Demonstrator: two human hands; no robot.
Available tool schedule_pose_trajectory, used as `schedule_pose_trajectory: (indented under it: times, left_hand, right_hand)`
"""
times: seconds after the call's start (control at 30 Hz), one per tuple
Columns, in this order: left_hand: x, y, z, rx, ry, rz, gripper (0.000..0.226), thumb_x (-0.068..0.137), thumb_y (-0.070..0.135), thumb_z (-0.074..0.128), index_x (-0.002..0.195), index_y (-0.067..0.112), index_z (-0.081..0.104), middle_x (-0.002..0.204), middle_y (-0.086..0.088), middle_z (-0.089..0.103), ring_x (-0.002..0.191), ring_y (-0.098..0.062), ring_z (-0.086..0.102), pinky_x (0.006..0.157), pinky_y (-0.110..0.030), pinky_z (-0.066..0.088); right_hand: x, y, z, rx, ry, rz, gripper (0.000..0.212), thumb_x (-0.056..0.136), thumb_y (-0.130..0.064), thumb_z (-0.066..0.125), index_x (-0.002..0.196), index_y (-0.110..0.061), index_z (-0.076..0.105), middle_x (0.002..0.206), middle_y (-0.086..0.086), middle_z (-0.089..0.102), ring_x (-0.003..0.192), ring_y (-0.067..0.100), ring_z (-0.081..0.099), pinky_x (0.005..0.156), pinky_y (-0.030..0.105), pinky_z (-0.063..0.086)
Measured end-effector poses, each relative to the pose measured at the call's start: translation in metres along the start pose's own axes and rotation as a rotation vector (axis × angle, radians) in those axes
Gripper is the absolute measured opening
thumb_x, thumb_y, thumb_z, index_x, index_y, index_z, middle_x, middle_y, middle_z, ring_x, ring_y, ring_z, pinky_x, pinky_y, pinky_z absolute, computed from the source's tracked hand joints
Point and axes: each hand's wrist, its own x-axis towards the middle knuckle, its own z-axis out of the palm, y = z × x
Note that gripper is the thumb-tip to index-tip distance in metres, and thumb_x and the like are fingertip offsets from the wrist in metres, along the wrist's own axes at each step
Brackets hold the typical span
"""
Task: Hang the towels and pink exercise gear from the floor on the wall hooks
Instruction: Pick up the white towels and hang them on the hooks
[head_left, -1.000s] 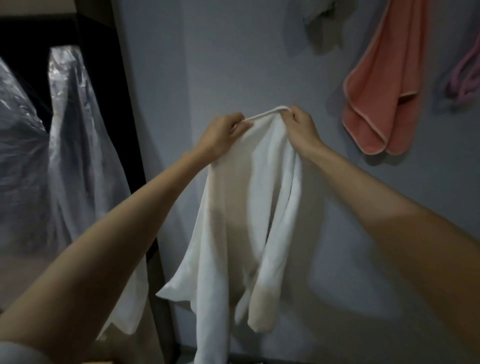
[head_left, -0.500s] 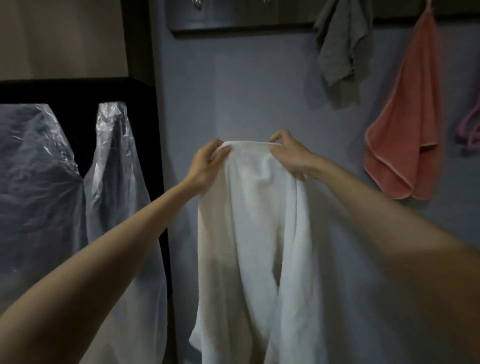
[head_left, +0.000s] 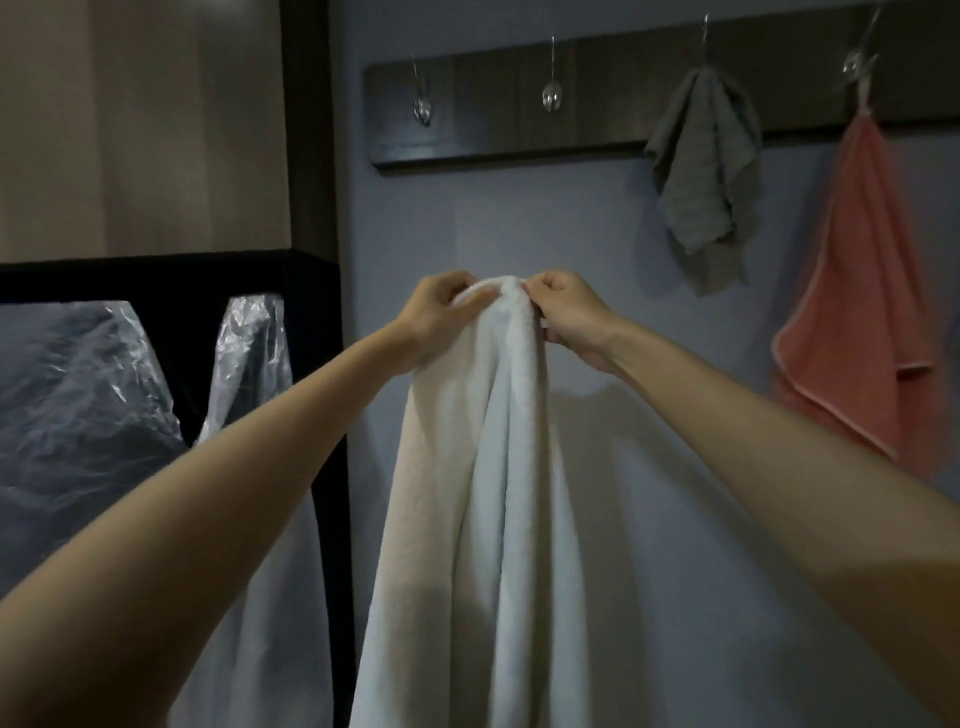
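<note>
A long white towel (head_left: 483, 493) hangs down in front of the grey wall, bunched at its top edge. My left hand (head_left: 441, 317) and my right hand (head_left: 571, 317) both pinch that top edge, close together. Above them a dark wooden hook rail (head_left: 597, 93) runs along the wall. Its two left metal hooks, one hook (head_left: 422, 106) and a second hook (head_left: 551, 96), carry nothing. A grey towel (head_left: 701, 166) hangs from the third hook and a coral towel (head_left: 857, 312) from the fourth. No pink exercise gear is in view.
To the left stands a dark door frame (head_left: 311, 156) with clear plastic sheeting (head_left: 104, 395) behind it. A beige wall panel (head_left: 140, 124) fills the upper left. The floor is out of sight.
My view has tilted upward, so the hook rail is now in sight. My hands have drawn together and gathered the towel's top edge into a bunch.
</note>
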Motion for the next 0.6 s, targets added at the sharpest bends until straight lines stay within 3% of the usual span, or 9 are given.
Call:
schedule_pose_trajectory:
  times: [0.1,0.23,0.3,0.4,0.5,0.6]
  left_hand:
    - [0.020,-0.004,-0.026,0.027,-0.021,-0.100,0.026,0.090,0.041,0.056,0.074,0.021,0.063,0.070,0.006,0.057,0.064,-0.006,0.054,0.049,-0.008,0.044]
    - [0.044,-0.016,-0.058,0.035,-0.128,-0.231,0.036,0.088,0.051,0.054,0.084,0.018,0.068,0.084,-0.001,0.067,0.078,-0.015,0.065,0.074,-0.027,0.056]
    - [0.058,-0.028,-0.070,0.014,-0.144,-0.221,0.036,0.087,0.051,0.056,0.089,0.018,0.069,0.091,-0.005,0.070,0.084,-0.020,0.067,0.083,-0.035,0.056]
    - [0.079,-0.041,-0.081,0.021,-0.028,-0.161,0.030,0.088,0.045,0.058,0.084,0.017,0.064,0.085,-0.009,0.059,0.078,-0.024,0.057,0.074,-0.036,0.049]
    - [0.104,-0.052,-0.088,0.056,0.042,-0.108,0.027,0.089,0.042,0.058,0.085,0.015,0.062,0.083,-0.012,0.054,0.074,-0.024,0.052,0.068,-0.036,0.045]
    - [0.134,-0.060,-0.095,0.074,0.097,-0.072,0.025,0.086,0.045,0.061,0.084,0.020,0.065,0.082,-0.008,0.060,0.074,-0.021,0.057,0.066,-0.033,0.049]
  right_hand:
    - [0.036,-0.012,0.005,-0.022,-0.012,-0.042,0.033,0.098,-0.015,0.038,0.065,-0.015,0.044,0.068,0.003,0.044,0.065,0.014,0.043,0.060,0.028,0.041]
    - [0.086,-0.025,0.014,-0.006,0.016,-0.097,0.019,0.098,-0.015,0.039,0.084,-0.009,0.051,0.069,0.002,0.045,0.060,0.012,0.043,0.050,0.021,0.038]
    - [0.109,-0.029,0.016,-0.043,-0.010,-0.121,0.025,0.099,-0.017,0.039,0.077,-0.011,0.049,0.068,0.001,0.044,0.058,0.011,0.043,0.049,0.020,0.038]
    - [0.135,-0.026,0.019,-0.241,-0.157,-0.183,0.036,0.098,-0.029,0.043,0.063,-0.017,0.046,0.064,-0.002,0.046,0.056,0.009,0.044,0.051,0.022,0.036]
    - [0.159,-0.019,0.021,-0.400,-0.280,-0.219,0.036,0.094,-0.039,0.048,0.066,-0.019,0.057,0.067,-0.006,0.055,0.061,0.006,0.050,0.056,0.021,0.039]
    - [0.190,-0.013,0.027,-0.354,-0.151,-0.309,0.021,0.093,-0.032,0.051,0.079,-0.019,0.059,0.074,-0.007,0.054,0.070,0.007,0.049,0.058,0.020,0.039]
